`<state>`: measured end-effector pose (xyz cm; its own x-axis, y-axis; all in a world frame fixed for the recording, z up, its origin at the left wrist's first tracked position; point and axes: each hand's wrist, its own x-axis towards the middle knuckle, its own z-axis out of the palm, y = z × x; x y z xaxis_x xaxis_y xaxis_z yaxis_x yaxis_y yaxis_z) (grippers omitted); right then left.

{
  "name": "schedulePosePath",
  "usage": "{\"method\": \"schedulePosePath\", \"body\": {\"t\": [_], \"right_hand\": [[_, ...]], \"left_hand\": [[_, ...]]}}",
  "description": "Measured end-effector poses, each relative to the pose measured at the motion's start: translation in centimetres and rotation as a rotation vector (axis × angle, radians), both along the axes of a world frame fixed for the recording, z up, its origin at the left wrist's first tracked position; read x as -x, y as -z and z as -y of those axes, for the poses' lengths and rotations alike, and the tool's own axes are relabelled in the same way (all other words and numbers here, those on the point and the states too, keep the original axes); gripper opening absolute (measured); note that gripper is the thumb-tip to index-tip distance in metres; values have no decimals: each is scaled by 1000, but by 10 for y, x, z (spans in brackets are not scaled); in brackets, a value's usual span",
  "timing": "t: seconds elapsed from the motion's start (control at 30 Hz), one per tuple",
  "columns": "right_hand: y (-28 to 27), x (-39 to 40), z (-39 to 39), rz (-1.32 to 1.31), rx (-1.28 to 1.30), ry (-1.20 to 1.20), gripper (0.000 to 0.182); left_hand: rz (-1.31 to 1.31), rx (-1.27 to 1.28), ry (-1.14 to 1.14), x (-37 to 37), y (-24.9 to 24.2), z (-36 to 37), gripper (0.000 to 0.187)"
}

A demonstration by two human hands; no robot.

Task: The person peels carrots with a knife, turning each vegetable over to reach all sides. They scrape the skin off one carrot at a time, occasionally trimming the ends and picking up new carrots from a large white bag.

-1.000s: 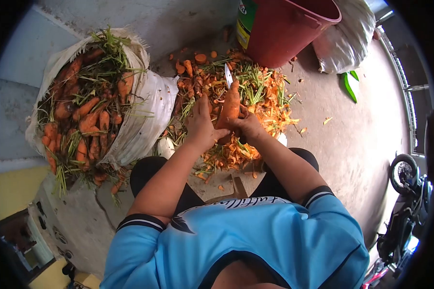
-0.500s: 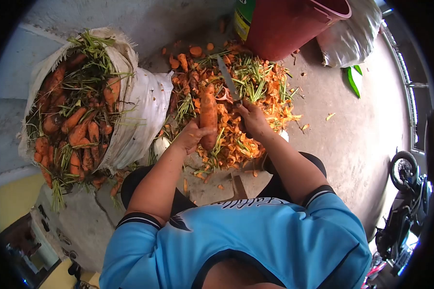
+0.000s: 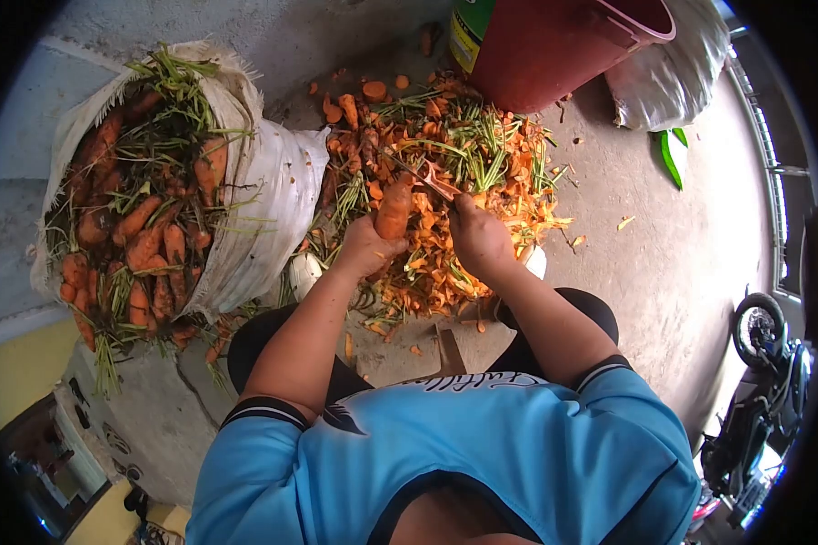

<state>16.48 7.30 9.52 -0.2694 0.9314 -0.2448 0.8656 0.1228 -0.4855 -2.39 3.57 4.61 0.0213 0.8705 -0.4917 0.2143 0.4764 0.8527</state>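
Observation:
My left hand (image 3: 370, 248) is wrapped round the lower part of a large carrot (image 3: 394, 207), its top end tilted up and away from me. In my right hand (image 3: 480, 238) is a knife (image 3: 418, 173), fingers closed on the handle. Its blade shows as a thin, nearly edge-on line reaching left across the carrot's top end. Below both hands spreads a heap of orange carrot peelings (image 3: 454, 272), with cut green stems (image 3: 486, 154) mixed in.
On the left, a white woven sack (image 3: 286, 182) lies open, full of unpeeled carrots (image 3: 145, 245) with greens. A red bucket (image 3: 554, 54) stands behind the peelings beside a green container (image 3: 468, 36). Another pale sack (image 3: 668, 77) is at the back right. A motorcycle (image 3: 763, 391) stands far right.
The knife has swung from pointing away to lying leftward across the carrot's top. My left hand has moved slightly up and right, and the carrot now tilts.

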Motion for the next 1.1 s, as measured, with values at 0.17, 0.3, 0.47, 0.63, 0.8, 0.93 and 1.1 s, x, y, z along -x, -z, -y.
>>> {"method": "schedulePosePath", "body": {"t": [0.17,0.3,0.47,0.63,0.8,0.93,1.1], "right_hand": [[8,1,-1,165,111,-55,15],[14,4,-4,170,149,-53,15],[11,8,-5,160,189,-46,18],[32,2,-8,123,169,-63,20],[25,3,-6,92,190,-12,21],[60,-6,-4,85,230,-48,20],[78,-7,10,189,207,-131,19]], "left_hand": [[-192,-27,32,-13,-3,4,44],[-340,-92,83,-19,-12,6,43],[-371,-96,113,-22,-10,10,49],[-260,-224,94,-29,6,13,46],[-332,-259,102,-32,13,15,44],[-488,-415,222,-48,1,18,44],[-142,-30,-54,-23,-13,-13,47]]}}
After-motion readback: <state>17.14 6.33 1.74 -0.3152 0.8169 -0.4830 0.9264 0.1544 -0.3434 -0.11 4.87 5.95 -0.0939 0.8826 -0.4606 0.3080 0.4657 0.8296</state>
